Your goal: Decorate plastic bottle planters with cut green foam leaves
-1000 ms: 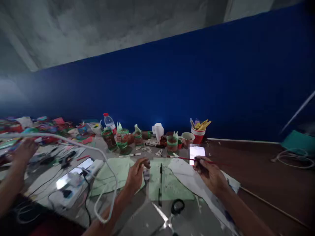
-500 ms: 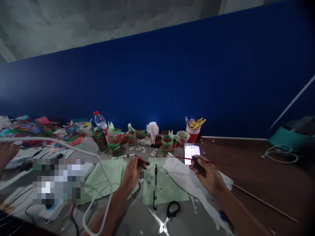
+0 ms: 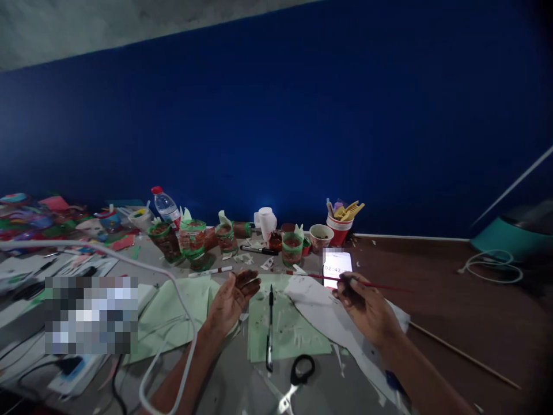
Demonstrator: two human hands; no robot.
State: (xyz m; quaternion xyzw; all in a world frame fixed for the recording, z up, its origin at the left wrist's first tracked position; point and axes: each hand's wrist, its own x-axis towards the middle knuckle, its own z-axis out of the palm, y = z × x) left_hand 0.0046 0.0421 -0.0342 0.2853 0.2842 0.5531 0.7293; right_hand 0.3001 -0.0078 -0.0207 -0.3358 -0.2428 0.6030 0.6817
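Observation:
My right hand (image 3: 365,305) pinches a thin red paintbrush (image 3: 345,280) that lies nearly level, its tip pointing left over white paper (image 3: 319,311). A lit phone (image 3: 337,266) lies just beyond that hand. My left hand (image 3: 231,298) is turned palm up with its fingers spread, and holds nothing. It hovers over the left edge of a light green paper sheet (image 3: 294,337). A black pen (image 3: 269,328) lies along that sheet between my hands. Black-handled scissors (image 3: 298,377) rest below the pen.
Behind the papers stand several green-banded jars (image 3: 192,239) of brown stuff, a water bottle (image 3: 165,206), a white tissue roll (image 3: 265,221) and a red cup of tools (image 3: 341,223). A white cable (image 3: 173,340) loops at left. A thin stick (image 3: 464,357) lies at right.
My left hand has turned from curled and palm-down to open and palm-up. The view has shifted, and a co-worker's hand at far left is out of sight. My right hand keeps the brush.

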